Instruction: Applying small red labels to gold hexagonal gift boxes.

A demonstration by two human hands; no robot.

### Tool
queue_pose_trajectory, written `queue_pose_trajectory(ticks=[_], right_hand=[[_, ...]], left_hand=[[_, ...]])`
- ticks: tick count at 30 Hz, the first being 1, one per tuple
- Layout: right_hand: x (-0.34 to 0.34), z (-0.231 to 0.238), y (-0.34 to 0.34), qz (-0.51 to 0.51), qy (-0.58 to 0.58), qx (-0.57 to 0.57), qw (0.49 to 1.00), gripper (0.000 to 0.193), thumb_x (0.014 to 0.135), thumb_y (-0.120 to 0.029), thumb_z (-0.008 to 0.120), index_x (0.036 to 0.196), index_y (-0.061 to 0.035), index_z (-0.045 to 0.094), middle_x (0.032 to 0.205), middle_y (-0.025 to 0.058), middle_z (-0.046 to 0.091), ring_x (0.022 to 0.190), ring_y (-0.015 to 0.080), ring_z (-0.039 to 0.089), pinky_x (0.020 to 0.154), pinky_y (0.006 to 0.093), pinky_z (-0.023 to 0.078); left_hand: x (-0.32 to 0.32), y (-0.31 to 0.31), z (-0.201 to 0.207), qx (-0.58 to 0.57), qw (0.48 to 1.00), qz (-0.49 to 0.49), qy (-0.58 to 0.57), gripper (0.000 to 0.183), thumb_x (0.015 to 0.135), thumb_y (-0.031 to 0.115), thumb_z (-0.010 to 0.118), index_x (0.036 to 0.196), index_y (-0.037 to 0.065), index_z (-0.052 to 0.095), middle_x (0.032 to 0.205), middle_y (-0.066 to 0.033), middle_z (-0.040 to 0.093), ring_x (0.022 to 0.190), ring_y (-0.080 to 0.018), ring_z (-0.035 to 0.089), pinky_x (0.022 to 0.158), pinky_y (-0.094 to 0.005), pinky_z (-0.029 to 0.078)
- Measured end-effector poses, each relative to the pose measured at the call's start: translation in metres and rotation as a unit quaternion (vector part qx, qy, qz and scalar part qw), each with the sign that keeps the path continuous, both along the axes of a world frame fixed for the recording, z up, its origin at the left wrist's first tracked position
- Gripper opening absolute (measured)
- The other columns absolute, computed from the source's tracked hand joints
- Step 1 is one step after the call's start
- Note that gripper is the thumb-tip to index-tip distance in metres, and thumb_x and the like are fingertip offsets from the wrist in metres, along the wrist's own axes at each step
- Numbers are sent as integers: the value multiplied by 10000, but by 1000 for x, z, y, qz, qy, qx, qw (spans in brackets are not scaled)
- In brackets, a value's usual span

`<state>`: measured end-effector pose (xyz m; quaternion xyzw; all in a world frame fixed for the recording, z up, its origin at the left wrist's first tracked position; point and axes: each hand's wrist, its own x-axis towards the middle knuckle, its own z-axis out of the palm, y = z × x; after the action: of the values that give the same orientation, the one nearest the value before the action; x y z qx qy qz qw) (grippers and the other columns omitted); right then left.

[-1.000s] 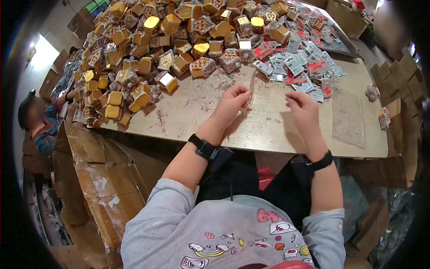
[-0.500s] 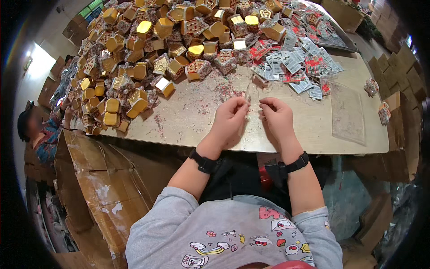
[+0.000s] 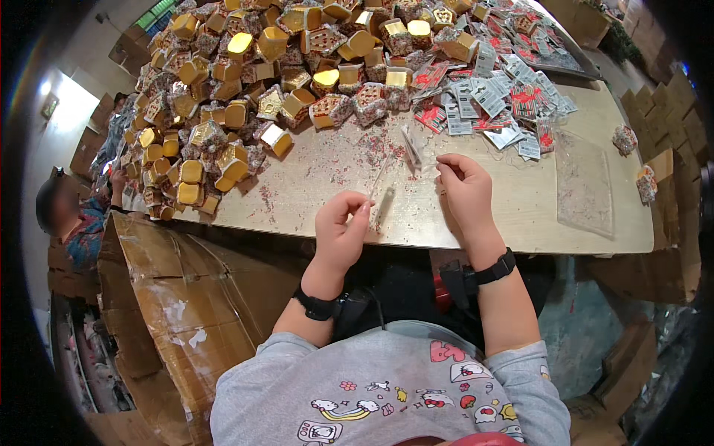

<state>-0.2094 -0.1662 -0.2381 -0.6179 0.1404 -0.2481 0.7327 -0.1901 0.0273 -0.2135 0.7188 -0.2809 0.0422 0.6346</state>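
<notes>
My left hand is closed in a pinch above the table's near edge. A thin pale strand slants up from its fingertips. My right hand is also closed, thumb against forefinger; whatever lies between those fingertips is too small to make out. Just left of it, a small card tag in a clear sleeve appears tilted over the tabletop. A short, pale, narrow piece is beside my left fingertips. Beyond my hands lies a heap of red and white tags, some in clear sleeves.
A large pile of gold-bottomed, house-shaped ornaments covers the table's far left. A clear flat sheet lies at right, with two small ornaments near the edge. Cardboard stands lower left. A person is at far left.
My left hand has drawn away toward the left and nearer to me, widening the gap between my hands. The small sleeved tag now shows between them. My right hand has barely moved.
</notes>
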Motion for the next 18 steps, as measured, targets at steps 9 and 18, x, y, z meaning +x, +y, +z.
queue_pose_trajectory(ticks=[9, 18], right_hand=[[-2, -1, -2, -11, -14, -7, 1000, 125, 787, -24, 580, 886, 37, 625, 708, 39, 599, 623, 77, 523, 562, 211, 419], [-2, 2, -4, 4, 3, 35, 999, 130, 790, -21, 575, 895, 35, 628, 712, 45, 603, 617, 78, 536, 548, 205, 414]], left_hand=[[-2, 25, 1, 62, 997, 24, -37, 18, 787, -3, 539, 783, -17, 549, 700, -56, 520, 625, -114, 472, 583, -227, 382], [34, -16, 15, 297, 937, -10, -182, 128, 759, 105, 580, 827, -3, 564, 790, -145, 574, 783, -317, 528, 704, -390, 428]])
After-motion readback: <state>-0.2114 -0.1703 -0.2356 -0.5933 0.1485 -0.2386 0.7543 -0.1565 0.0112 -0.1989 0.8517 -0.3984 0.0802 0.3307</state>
